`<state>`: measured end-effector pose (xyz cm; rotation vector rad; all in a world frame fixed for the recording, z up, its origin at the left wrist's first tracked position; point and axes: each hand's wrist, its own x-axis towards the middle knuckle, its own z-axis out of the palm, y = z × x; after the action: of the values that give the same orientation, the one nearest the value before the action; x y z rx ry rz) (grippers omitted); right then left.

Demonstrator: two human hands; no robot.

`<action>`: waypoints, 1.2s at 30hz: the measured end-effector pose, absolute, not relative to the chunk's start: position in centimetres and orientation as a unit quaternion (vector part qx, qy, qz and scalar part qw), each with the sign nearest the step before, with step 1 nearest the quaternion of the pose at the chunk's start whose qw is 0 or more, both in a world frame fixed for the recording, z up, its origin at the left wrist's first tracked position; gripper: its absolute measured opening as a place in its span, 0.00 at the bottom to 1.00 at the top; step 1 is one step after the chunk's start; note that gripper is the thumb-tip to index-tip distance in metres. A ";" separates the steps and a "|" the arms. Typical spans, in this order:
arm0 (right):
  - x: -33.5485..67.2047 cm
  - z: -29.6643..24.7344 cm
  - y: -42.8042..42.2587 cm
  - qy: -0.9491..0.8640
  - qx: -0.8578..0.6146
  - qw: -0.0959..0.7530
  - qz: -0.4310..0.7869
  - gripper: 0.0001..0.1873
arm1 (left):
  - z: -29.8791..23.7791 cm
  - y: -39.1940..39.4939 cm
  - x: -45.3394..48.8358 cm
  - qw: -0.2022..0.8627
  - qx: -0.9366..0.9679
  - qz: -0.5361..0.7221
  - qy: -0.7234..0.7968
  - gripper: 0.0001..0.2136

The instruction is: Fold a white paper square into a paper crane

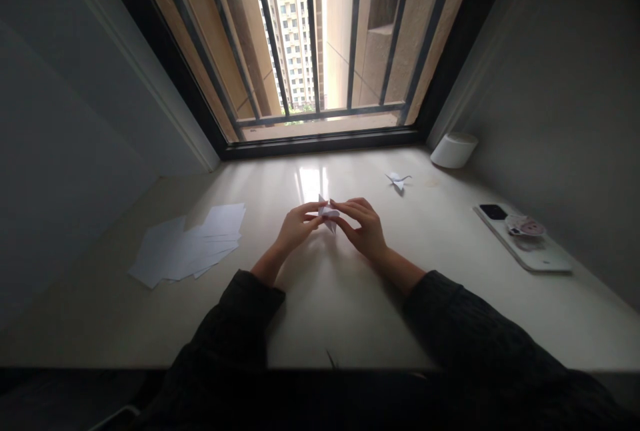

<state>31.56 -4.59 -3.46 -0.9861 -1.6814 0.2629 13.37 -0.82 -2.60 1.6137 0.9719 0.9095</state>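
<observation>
Between my two hands, just above the middle of the white sill, is a small folded white paper piece (329, 213) with pointed ends, like an origami crane. My left hand (299, 223) pinches its left side between thumb and fingers. From the other side, my right hand (364, 223) grips it with thumb and index finger. One point of the paper sticks up and another hangs down below the fingertips. Part of the paper is hidden behind my fingers. Farther back to the right, a finished-looking paper crane (397, 181) rests on the sill.
Several loose white paper sheets (187, 244) lie overlapping on the left. At the right, a white phone (543, 259) lies flat with a ring-like grip on its back. A white cylinder (454, 150) stands in the back right corner, near the barred window (320, 141).
</observation>
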 end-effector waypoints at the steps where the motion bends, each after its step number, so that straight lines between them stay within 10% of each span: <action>1: 31.5 -3.4 -4.6 -0.707 -0.417 0.559 0.119 0.19 | -2.5 -0.8 13.4 0.526 0.651 0.380 0.394 0.22; 36: 31.5 -4.7 -3.5 -0.605 -0.411 0.606 0.311 0.12 | -2.6 -1.2 13.4 0.352 0.774 0.410 0.330 0.22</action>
<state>31.50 -3.47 -4.69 -0.9508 -1.3989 0.7201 13.37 -1.15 -2.61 2.0018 0.8548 1.0609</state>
